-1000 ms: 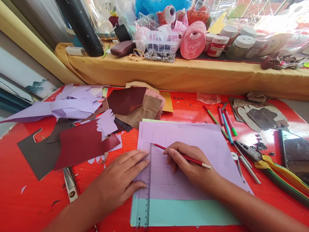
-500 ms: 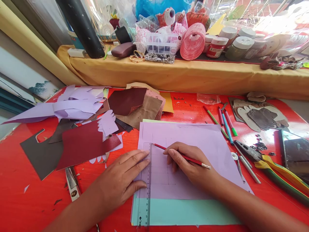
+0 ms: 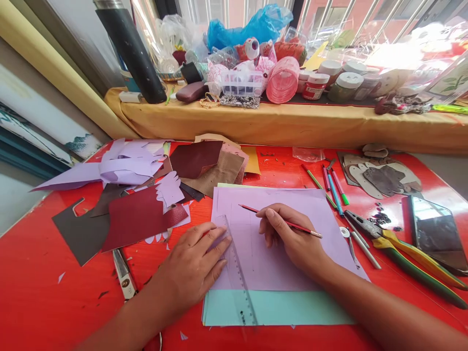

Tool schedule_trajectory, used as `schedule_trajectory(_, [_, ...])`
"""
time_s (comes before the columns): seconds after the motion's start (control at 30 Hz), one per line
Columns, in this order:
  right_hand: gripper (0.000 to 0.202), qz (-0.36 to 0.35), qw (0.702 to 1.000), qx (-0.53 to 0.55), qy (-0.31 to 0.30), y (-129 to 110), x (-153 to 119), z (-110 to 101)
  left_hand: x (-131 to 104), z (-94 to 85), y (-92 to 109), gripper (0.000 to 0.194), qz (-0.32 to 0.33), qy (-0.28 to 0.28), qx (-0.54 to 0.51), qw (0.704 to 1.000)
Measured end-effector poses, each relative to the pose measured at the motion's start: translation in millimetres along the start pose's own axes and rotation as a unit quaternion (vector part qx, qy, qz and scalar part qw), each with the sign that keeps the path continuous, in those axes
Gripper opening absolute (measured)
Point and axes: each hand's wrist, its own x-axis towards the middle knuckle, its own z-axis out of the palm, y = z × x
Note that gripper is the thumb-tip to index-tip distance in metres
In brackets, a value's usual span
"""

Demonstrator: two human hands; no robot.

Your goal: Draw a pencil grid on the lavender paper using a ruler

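Observation:
My left hand [image 3: 199,261] rests at the left side of the purple paper [image 3: 288,270], its fingertips holding a clear plastic ruler [image 3: 242,290]. The ruler lies slanted, its lower end pointing down to the right over a light green sheet [image 3: 292,309] beneath. Between the thumb and fingers of my right hand [image 3: 288,231] is a red pencil [image 3: 304,229]. Its tip is raised or just above the paper; I cannot tell if it touches. Thin pencil lines show on the purple paper, partly covered by the ruler and my hands.
Scissors [image 3: 124,278] lie by my left forearm, below leather scraps [image 3: 135,214] and purple paper offcuts [image 3: 127,163]. On the right are felt-tip pens [image 3: 335,192], pliers [image 3: 398,248] and a phone [image 3: 437,229]. A cluttered ledge [image 3: 256,124] runs along the back.
The ruler has swung from upright to slanted, its lower end moving right. My right hand has lifted the pencil tip away from the ruler's top. The view has tilted up slightly.

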Motion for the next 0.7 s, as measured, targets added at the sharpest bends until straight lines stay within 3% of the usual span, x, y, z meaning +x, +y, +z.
schedule_trajectory(0.17, [0.037,-0.014,1.000,0.002,0.020,-5,-3,-1,0,13.5,8,0.041,-0.028,0.009,0.041,0.999])
schedule_trajectory(0.33, [0.040,-0.010,1.000,0.016,0.013,-7,-7,2,3,13.0,4,0.051,-0.028,0.022,0.034,0.999])
schedule_trajectory(0.5, [0.042,0.004,0.999,0.031,0.014,-5,-4,1,3,12.2,-2,0.043,-0.019,0.027,0.017,0.999])
schedule_trajectory(0.7, [0.043,0.022,0.998,0.034,0.041,-8,2,-7,0,24.1,-2,0.045,-0.016,0.016,0.022,1.000])
